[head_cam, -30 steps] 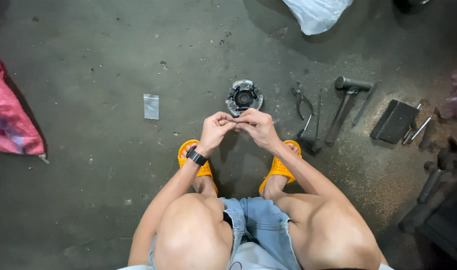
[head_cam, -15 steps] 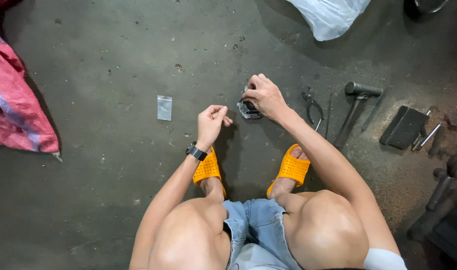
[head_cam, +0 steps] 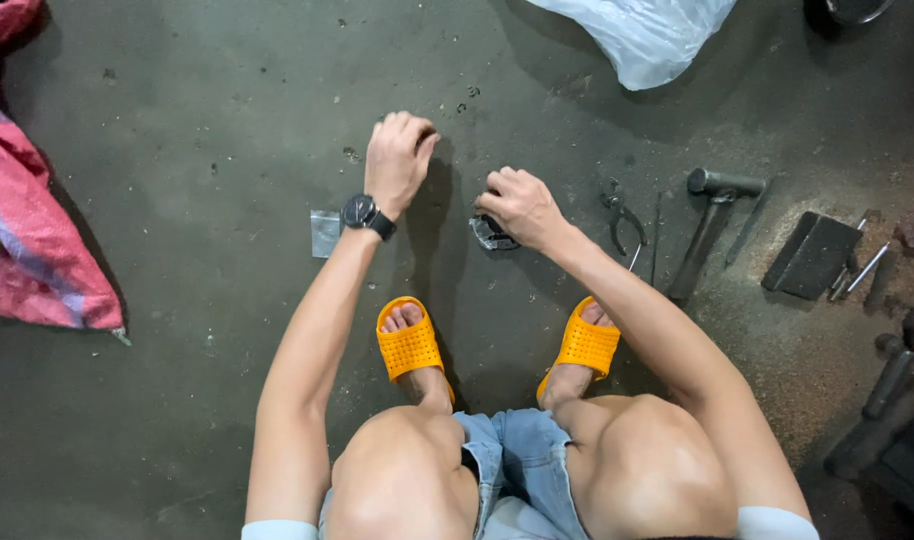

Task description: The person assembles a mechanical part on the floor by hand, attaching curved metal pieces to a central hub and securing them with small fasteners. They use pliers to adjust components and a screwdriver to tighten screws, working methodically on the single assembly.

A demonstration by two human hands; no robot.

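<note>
From the head camera, looking straight down, the person squatted on a dark concrete floor (head_cam: 177,420), knees wide, feet in orange sandals (head_cam: 409,342). The right hand (head_cam: 522,205) was down low on a small round metal part (head_cam: 492,235) that sat on the floor just ahead of the right foot; the fingers curled over its top edge and gripped it, so only the near side of the part showed. The left hand (head_cam: 397,160) was lifted further out, well clear of the part, fingers bent in loosely toward the palm; whether anything sat inside that hand could not be told. A black wristwatch (head_cam: 365,213) rode on the left wrist.

Beside that wrist, on the floor, lay a small clear plastic packet (head_cam: 325,232). Off to the right of the metal part lay a pair of pliers (head_cam: 617,212), then a hammer (head_cam: 712,225) with its head pointing away from the person, and past it a flat dark block (head_cam: 809,255) with a couple of thin metal rods touching its far side. At the top edge a white plastic bag (head_cam: 642,35) sat crumpled, and at the left edge a pink woven sack (head_cam: 32,250) was bunched up.
</note>
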